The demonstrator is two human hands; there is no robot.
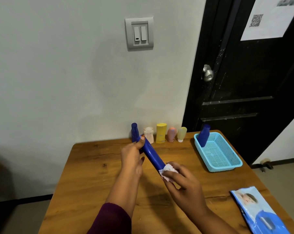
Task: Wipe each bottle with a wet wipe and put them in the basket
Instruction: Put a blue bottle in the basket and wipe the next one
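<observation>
Bottle gripped by left hand; right hand presses wipe on end.

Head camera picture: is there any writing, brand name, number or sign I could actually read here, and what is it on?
No text here can be read.
Paper sheet on the black door: a QR code and a blurred line at the top, unreadable.
Wet wipe pack: only a picture shows, no legible words.
Bottles along the wall, such as the yellow bottle: labels too small to read.
Wall switch: no markings legible.
</observation>
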